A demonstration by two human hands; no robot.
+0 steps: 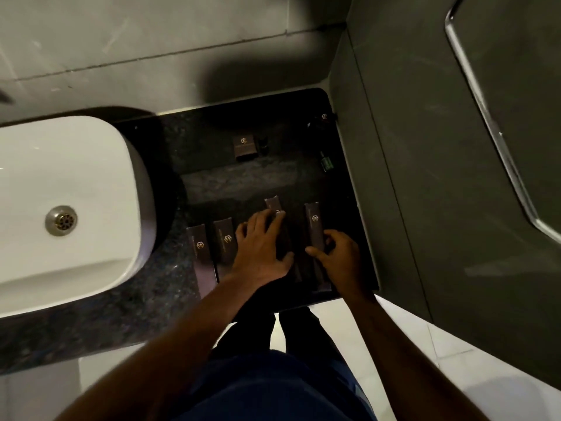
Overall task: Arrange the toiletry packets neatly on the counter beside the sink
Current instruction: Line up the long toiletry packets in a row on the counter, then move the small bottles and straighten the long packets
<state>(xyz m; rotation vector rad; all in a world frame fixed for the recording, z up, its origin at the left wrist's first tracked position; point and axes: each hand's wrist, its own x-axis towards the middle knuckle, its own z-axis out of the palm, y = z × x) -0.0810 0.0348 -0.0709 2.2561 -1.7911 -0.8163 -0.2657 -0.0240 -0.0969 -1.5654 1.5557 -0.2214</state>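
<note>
Several long dark brown toiletry packets with gold logos lie side by side on the black counter (212, 183) right of the sink. The leftmost packet (202, 256) and a second packet (225, 246) lie free. My left hand (261, 247) rests flat with spread fingers on a third packet (273, 205), whose far end sticks out beyond the fingers. My right hand (337, 256) pinches the near part of the rightmost packet (314, 226) between thumb and fingers.
A white basin (60, 183) with a metal drain (61, 221) fills the left. A small brown box (245, 148) and a dark little bottle (263, 145) stand farther back; a green-labelled item (327, 163) lies near the grey side wall (394, 177). The counter's front edge runs just below my hands.
</note>
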